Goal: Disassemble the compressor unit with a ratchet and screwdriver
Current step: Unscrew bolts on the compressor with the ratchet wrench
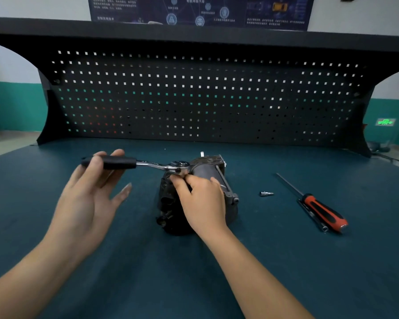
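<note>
Bench mat: ratchet lies crosswise atop compressor unit; L hand loosely pinches its handle, R hand curls fingers round its head.

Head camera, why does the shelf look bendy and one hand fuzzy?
Head view: the wide lens bows the shelf at the edges; the left hand, holding the ratchet, has smeared fingers; the right hand on the compressor looks sharp.
</note>
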### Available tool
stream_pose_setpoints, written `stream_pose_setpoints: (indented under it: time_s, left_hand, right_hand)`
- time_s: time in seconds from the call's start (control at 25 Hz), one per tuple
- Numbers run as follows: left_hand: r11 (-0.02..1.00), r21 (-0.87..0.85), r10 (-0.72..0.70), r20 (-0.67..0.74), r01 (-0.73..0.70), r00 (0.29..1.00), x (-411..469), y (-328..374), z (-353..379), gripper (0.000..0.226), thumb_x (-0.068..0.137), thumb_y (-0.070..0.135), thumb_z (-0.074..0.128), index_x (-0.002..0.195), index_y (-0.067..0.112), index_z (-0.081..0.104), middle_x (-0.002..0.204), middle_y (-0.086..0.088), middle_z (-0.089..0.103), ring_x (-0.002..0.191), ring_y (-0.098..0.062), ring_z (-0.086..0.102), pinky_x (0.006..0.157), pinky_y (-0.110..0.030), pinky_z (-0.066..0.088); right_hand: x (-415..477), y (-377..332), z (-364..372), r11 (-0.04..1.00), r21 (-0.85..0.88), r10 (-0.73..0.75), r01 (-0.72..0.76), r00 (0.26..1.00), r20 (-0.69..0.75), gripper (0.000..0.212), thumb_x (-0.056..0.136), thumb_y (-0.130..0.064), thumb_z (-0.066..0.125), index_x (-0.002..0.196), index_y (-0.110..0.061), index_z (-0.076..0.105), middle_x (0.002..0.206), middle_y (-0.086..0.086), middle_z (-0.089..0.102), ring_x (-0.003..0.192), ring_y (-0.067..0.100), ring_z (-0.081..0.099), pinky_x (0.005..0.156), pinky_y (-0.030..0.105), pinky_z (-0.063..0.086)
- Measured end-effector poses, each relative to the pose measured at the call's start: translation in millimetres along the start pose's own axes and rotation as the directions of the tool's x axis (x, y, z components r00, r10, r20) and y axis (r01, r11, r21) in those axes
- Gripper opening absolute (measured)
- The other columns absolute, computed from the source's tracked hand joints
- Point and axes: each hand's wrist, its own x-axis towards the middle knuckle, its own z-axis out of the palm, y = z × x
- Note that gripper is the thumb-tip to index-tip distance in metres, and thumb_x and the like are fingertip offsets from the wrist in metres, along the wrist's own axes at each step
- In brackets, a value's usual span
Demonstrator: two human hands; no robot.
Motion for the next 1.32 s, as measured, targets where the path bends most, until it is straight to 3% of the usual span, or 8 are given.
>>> stream_pose_setpoints:
  time_s: [0.12,0.28,0.48,0.68,0.84,1.08,1.2,1.32]
  left_hand:
    - [0.939,0.251,0.222,0.081,-0.236,0.972,-47,-3,4,0.034,0.063,0.056,0.076,0.085,0.033,0.064,0.113,0.005,0.069,0.113,-0.014,0.061,0.091,-0.038,0.052]
    - [0.914,0.287,0.260,0.129,-0.287,0.957,-58,-8,6,0.044,0.058,0.059,0.080,0.086,0.031,0.062,0.112,0.004,0.069,0.113,-0.016,0.061,0.093,-0.032,0.049]
    - [0.990,0.116,0.083,0.028,-0.086,0.996,-6,-2,-15,0.011,0.080,0.041,0.065,0.086,0.032,0.067,0.107,0.009,0.070,0.111,-0.012,0.062,0.086,-0.042,0.053]
    - [0.972,0.041,-0.233,0.005,0.232,0.973,55,-9,14,0.019,0.098,0.030,0.041,0.085,0.025,0.054,0.085,0.014,0.071,0.094,-0.004,0.063,0.097,-0.044,0.038]
    - [0.983,0.113,0.140,0.027,-0.142,0.990,20,4,10,0.011,0.093,0.028,0.054,0.083,0.031,0.058,0.098,0.009,0.072,0.096,-0.007,0.065,0.084,-0.032,0.049]
    - [0.672,0.417,0.435,0.448,-0.612,0.781,-61,-1,24,0.028,0.071,0.049,0.074,0.091,0.040,0.056,0.105,0.013,0.067,0.105,-0.013,0.062,0.092,-0.023,0.046]
    - [0.741,0.357,0.470,0.329,-0.568,0.819,-50,-4,16,0.020,0.074,0.043,0.072,0.089,0.040,0.059,0.104,0.014,0.069,0.104,-0.009,0.063,0.090,-0.018,0.047]
    - [0.952,0.174,0.254,0.008,-0.251,0.967,-15,-3,-5,0.007,0.084,0.026,0.062,0.088,0.032,0.063,0.102,0.009,0.071,0.103,-0.013,0.063,0.081,-0.022,0.054]
  right_hand:
    - [-1,0,-3,0.999,0.036,0.020,-0.021,0.999,0.037,0.041,0.095,-0.037,0.047,0.071,-0.009,0.065,0.072,0.011,0.064,0.062,0.015,0.031,0.095,0.032,0.030]
    - [-1,-1,-2,0.988,0.148,0.042,-0.041,0.999,-0.006,0.037,0.090,-0.039,0.053,0.069,-0.012,0.063,0.061,0.005,0.061,0.065,0.024,0.054,0.061,0.036,0.039]
    - [-2,0,-1,0.975,0.222,-0.003,0.018,0.998,-0.064,0.024,0.087,-0.033,0.062,0.081,-0.013,0.074,0.052,0.006,0.051,0.056,0.020,0.044,0.058,0.036,0.038]
    - [-1,2,-2,0.982,0.183,-0.032,0.039,0.999,-0.043,0.026,0.089,-0.035,0.059,0.086,-0.014,0.074,0.055,0.007,0.056,0.061,0.018,0.048,0.060,0.031,0.035]
    - [0,4,-3,0.990,0.143,0.011,-0.007,1.000,-0.027,0.033,0.090,-0.037,0.056,0.073,-0.013,0.069,0.045,-0.008,0.043,0.048,0.009,0.041,0.046,0.019,0.028]
    - [0,1,-9,0.987,0.151,0.041,-0.046,0.998,0.037,0.040,0.088,-0.027,0.056,0.050,-0.019,0.046,0.049,-0.002,0.045,0.056,0.019,0.043,0.053,0.031,0.030]
    - [2,5,-11,0.983,0.173,0.049,-0.059,0.997,0.059,0.033,0.087,-0.033,0.059,0.061,-0.013,0.063,0.046,-0.002,0.047,0.051,0.016,0.042,0.052,0.031,0.031]
    - [2,7,-13,0.981,0.193,-0.010,-0.009,0.995,0.098,0.028,0.086,-0.039,0.060,0.077,-0.016,0.073,0.044,-0.006,0.042,0.050,0.013,0.040,0.052,0.030,0.031]
